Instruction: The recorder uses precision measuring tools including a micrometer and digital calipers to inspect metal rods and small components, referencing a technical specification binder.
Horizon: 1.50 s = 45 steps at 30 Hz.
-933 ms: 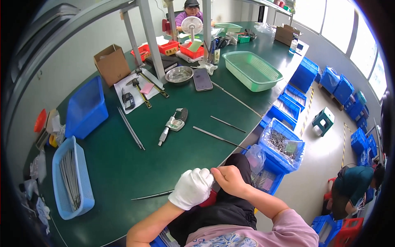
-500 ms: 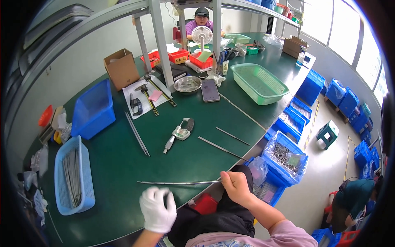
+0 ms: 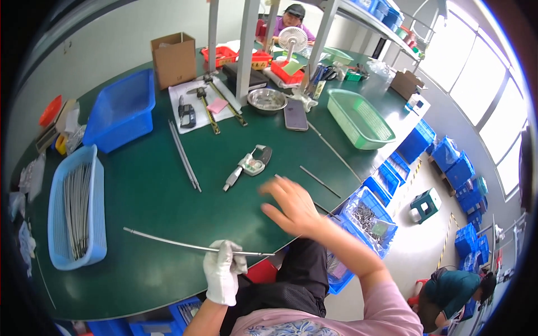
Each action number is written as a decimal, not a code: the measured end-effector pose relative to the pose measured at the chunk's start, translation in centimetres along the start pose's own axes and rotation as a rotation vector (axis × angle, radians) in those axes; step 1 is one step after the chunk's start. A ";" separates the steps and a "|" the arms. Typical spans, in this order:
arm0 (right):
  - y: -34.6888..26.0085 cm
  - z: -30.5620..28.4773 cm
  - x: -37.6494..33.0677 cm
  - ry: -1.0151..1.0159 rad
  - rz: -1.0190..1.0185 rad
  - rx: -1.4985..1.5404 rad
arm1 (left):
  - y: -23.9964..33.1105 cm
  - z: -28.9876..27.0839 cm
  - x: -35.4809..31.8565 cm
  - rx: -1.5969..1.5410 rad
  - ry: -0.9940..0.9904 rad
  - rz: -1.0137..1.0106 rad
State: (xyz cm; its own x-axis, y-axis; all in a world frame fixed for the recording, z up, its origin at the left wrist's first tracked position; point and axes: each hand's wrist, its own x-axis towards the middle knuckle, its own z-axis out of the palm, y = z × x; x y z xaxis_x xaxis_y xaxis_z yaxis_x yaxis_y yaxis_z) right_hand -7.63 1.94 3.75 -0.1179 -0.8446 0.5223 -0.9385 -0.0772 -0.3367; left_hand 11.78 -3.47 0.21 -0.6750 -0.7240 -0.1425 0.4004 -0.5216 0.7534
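My left hand (image 3: 223, 270), in a white glove, is closed on a long thin metal rod (image 3: 168, 241) near the table's front edge; the rod runs level to the left over the green table (image 3: 151, 196). My bare right hand (image 3: 291, 206) hovers open and blurred above the table, fingers spread, holding nothing. A digital micrometer (image 3: 246, 166) lies just beyond it, with two more thin rods (image 3: 320, 182) to its right.
A light blue basket of rods (image 3: 78, 207) sits at the left, a blue bin (image 3: 119, 110) behind it, a green basket (image 3: 358, 119) at the right. Tools on paper (image 3: 199, 106), a steel bowl (image 3: 267, 99) and a phone (image 3: 295, 114) lie farther back. Another person (image 3: 291, 19) works beyond.
My hands have come apart. The right hand let go of the rod's end and rose over the table; the gloved left hand now holds the rod alone.
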 end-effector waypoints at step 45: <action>-5.5 -3.5 -7.7 0.196 0.758 1.737 | -0.8 3.0 -2.4 0.166 -0.115 -0.050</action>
State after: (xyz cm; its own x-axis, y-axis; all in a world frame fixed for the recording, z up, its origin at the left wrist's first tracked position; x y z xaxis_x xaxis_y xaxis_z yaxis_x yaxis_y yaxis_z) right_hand -2.73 10.67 4.29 -0.4357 -0.8977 -0.0647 0.6220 -0.2484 -0.7426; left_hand 11.20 0.06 1.87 -0.7615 -0.6377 -0.1157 0.2630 -0.4672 0.8441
